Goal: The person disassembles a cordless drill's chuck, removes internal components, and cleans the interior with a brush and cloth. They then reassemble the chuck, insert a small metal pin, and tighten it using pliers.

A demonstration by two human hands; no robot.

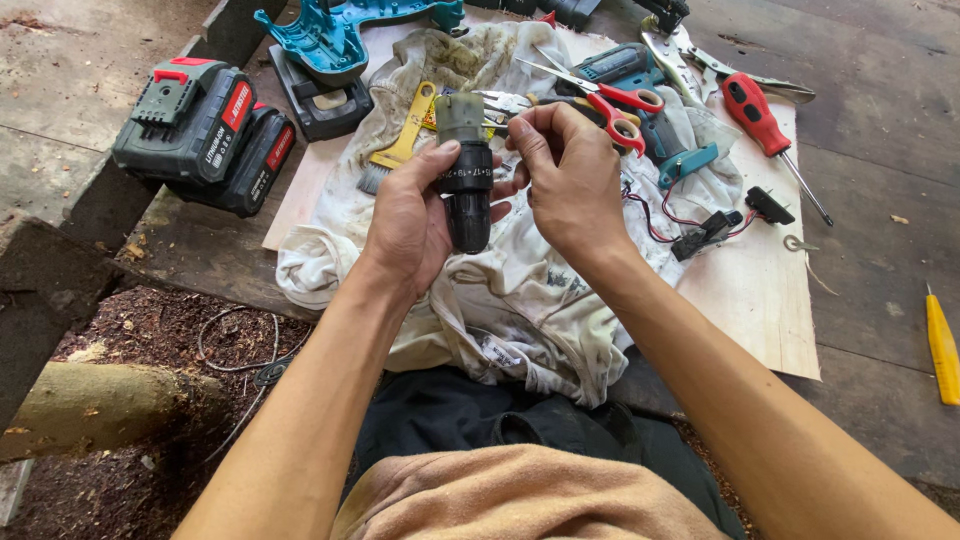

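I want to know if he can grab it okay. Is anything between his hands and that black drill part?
Nothing visible. The left hand already wraps the black drill part, and the right hand has its fingers near its top end, above the dirty cloth.

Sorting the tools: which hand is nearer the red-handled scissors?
Right. The right hand lies just beside the red-handled scissors; the left hand is farther off, past the drill chuck.
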